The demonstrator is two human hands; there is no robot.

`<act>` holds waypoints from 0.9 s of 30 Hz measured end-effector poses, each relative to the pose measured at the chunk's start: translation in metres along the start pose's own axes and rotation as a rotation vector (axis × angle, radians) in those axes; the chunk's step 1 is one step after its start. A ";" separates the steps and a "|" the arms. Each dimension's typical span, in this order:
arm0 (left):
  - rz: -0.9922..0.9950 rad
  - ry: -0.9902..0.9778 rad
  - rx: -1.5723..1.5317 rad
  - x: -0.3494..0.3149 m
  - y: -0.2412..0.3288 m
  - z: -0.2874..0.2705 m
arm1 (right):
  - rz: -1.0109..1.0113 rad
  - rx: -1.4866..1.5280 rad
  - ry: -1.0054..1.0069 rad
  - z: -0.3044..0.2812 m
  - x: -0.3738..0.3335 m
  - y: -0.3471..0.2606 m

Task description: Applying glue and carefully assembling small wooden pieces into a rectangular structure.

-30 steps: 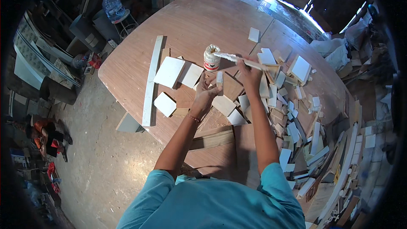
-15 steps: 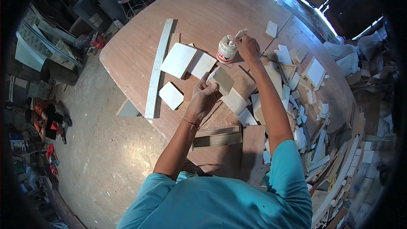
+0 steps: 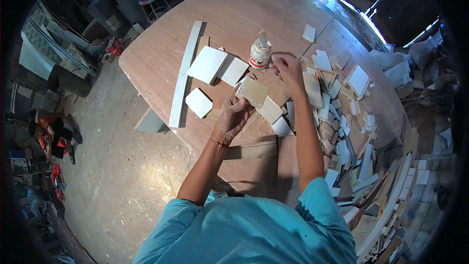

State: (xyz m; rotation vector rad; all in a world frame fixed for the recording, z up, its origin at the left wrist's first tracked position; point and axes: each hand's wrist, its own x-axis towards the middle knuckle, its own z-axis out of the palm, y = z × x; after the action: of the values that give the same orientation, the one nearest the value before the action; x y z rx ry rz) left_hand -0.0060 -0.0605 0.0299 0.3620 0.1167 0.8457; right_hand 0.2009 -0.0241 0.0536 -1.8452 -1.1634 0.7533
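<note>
My left hand (image 3: 235, 113) is closed on a small board (image 3: 252, 92) with a tan face and a pale edge, held tilted above the pile. Just beyond it stands a white jar (image 3: 260, 55) with a red and dark label and a crusted mouth. A flat stick (image 3: 263, 38) pokes up out of that mouth. To the right of the jar, my right hand (image 3: 289, 70) is apart from it; its loosely bent fingers are slightly blurred, and nothing shows in them. White-faced boards (image 3: 207, 64) lie left of the jar.
A long white strip (image 3: 185, 76) lies along the left of the wooden table (image 3: 161, 44). Several white and bare wood offcuts (image 3: 344, 149) are heaped on the right. One white block (image 3: 309, 33) lies at the back. A person (image 3: 49, 132) sits far left.
My right hand has let go of the flat stick, which now stands in the jar, and moved off right and nearer me. The board in my left hand has turned, showing more of its tan face.
</note>
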 end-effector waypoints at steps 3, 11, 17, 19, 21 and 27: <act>0.043 0.117 0.224 -0.007 -0.010 0.007 | 0.168 0.494 -0.119 -0.001 -0.078 -0.003; 0.022 -0.007 0.403 -0.046 -0.043 0.023 | 0.245 0.829 -0.230 -0.014 -0.177 0.024; 0.029 0.042 0.598 -0.093 -0.065 0.022 | 0.271 0.851 0.012 -0.024 -0.220 0.048; -0.053 0.259 0.751 -0.117 -0.070 0.006 | 0.286 0.695 0.064 -0.017 -0.227 0.067; -0.040 0.345 0.788 -0.141 -0.089 -0.030 | 0.303 0.291 0.119 -0.002 -0.232 0.080; -0.254 0.246 1.396 -0.166 -0.112 -0.060 | 0.161 -0.092 0.225 0.028 -0.239 0.105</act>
State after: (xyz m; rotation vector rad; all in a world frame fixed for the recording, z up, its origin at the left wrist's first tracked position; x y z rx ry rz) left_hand -0.0507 -0.2368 -0.0731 1.5062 0.9826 0.4312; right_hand 0.1291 -0.2599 -0.0366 -2.0597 -0.9274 0.5701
